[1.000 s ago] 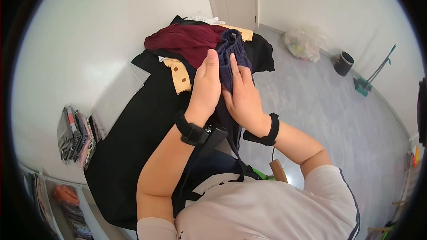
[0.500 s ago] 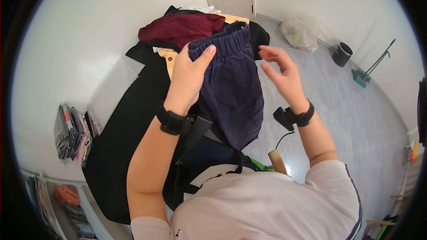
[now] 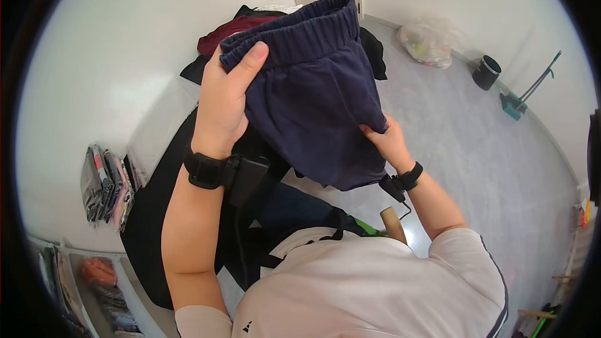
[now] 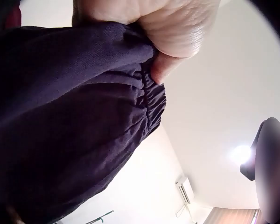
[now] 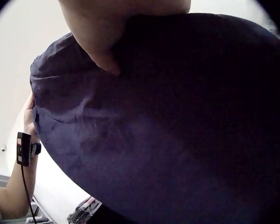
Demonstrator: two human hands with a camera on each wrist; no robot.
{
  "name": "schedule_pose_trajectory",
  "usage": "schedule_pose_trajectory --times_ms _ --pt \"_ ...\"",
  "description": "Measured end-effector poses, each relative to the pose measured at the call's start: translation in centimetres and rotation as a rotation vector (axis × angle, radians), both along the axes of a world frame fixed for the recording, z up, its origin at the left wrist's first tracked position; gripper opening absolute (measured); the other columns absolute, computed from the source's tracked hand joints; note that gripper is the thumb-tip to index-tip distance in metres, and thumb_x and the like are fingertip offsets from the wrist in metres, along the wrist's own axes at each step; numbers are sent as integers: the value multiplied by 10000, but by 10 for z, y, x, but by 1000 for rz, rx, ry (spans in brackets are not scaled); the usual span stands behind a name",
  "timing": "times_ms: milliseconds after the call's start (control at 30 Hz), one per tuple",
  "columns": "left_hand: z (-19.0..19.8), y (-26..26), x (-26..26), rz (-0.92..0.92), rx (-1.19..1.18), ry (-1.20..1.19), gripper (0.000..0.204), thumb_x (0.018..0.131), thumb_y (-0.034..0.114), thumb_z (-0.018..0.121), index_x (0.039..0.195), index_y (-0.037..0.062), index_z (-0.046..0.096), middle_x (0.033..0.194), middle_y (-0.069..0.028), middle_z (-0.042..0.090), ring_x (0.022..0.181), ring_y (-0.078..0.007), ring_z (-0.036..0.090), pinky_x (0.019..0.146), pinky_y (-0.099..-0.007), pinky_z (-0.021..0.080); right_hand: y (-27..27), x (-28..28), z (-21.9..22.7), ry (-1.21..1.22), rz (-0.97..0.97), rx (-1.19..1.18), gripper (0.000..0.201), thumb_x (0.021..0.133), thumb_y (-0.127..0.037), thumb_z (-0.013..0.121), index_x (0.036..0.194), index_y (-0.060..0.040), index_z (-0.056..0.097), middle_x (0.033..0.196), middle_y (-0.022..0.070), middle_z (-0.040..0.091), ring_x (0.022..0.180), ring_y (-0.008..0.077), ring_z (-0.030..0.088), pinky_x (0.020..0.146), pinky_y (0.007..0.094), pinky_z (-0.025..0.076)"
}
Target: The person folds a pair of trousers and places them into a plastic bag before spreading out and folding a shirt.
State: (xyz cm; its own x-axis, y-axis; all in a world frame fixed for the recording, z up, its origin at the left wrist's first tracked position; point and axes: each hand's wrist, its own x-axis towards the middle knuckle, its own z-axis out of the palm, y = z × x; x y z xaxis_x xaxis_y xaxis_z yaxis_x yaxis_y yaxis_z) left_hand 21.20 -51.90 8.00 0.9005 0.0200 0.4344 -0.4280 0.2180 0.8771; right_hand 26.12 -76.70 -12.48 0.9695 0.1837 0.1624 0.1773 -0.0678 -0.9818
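Observation:
A navy elastic-waist garment (image 3: 313,100) is held up in front of me, its gathered waistband (image 3: 307,40) at the top. My left hand (image 3: 222,100) grips one end of the waistband, thumb lying on the outer face. In the left wrist view the thumb of the left hand (image 4: 177,32) presses beside the ruffled band. Lower down, at the opposite side edge, my right hand (image 3: 393,144) pinches the cloth. The right wrist view has the right hand's thumb on the navy fabric (image 5: 121,140); its other fingers are hidden behind the cloth.
Behind the garment, a maroon garment (image 3: 228,32) lies on the black-covered surface (image 3: 166,225). Packed clothes (image 3: 106,188) stand at the left, above a shelf with an orange bundle (image 3: 99,272). On the floor are a plastic bag (image 3: 427,44), a black bin (image 3: 486,73) and a green dustpan (image 3: 513,106).
The garment has come up and nearer, spreading from a narrow bunch between both hands. My right hand let go, moved right, then took hold lower at the side edge. My left hand moved left, keeping the waistband.

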Motion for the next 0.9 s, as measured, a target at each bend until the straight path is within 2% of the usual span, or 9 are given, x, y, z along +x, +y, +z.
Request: schedule_pose_trajectory --times_ms 67,167,367,467,567,633,767,833,900 --pt "0 6 0 0 -9 4 274 889 139 650 1099 -22 577 1032 -82 647 922 -150 616 856 -281 490 5 -5 5 -96 -1 56 191 785 -75 701 959 -27 637 825 -3 636 827 93 566 810 251 441" --pt "1 9 -3 5 -33 -1 265 898 133 633 1111 -19 584 1055 -83 650 943 -155 616 875 -287 480 -4 5 -14 -78 30 -31 310 770 -54 690 1070 -25 618 973 4 635 907 104 572 855 261 435" --pt "7 18 -15 59 -32 -84 249 915 140 604 1105 -22 600 1064 -90 655 963 -162 617 884 -290 473 -11 -5 -14 4 81 -165 419 730 -116 728 1121 -35 601 1040 34 633 994 149 572 903 313 431" --pt "13 26 -23 49 -42 -107 260 920 148 597 1114 -25 599 1065 -94 657 971 -165 618 881 -291 476 -5 -8 -37 50 125 -161 298 725 -140 739 987 -40 640 937 56 651 941 158 594 844 305 457" --pt "22 42 -33 54 -47 -127 266 929 159 583 1114 -30 597 1067 -99 658 970 -178 625 881 -301 482 -7 -4 -59 152 284 -382 341 730 -178 737 1024 -29 650 915 84 679 920 182 625 847 316 471" --pt "30 56 -44 75 -78 -162 262 934 167 574 1106 -29 598 1081 -105 653 974 -194 628 886 -315 485 -4 -9 -43 105 290 -361 323 734 -198 724 987 -11 650 840 91 680 836 203 639 811 319 480" --pt "67 110 -90 397 -317 -66 334 941 225 564 1183 -3 586 1176 -125 622 1066 -236 602 952 -358 456 -6 -5 -12 -32 194 -296 281 734 -124 687 984 -8 630 864 95 655 833 178 605 794 304 465" --pt "91 139 -129 382 -353 -107 386 941 270 556 1218 1 568 1240 -138 590 1129 -266 566 1000 -377 420 -1 -8 15 -214 124 -248 258 731 -95 679 957 0 598 863 88 641 826 179 588 793 304 459" --pt "123 112 -154 875 -481 -128 437 942 300 540 1252 -8 538 1302 -144 546 1181 -272 527 1035 -382 388 10 -3 17 -245 155 -200 256 725 -69 667 948 2 566 843 97 638 796 209 586 774 311 460"
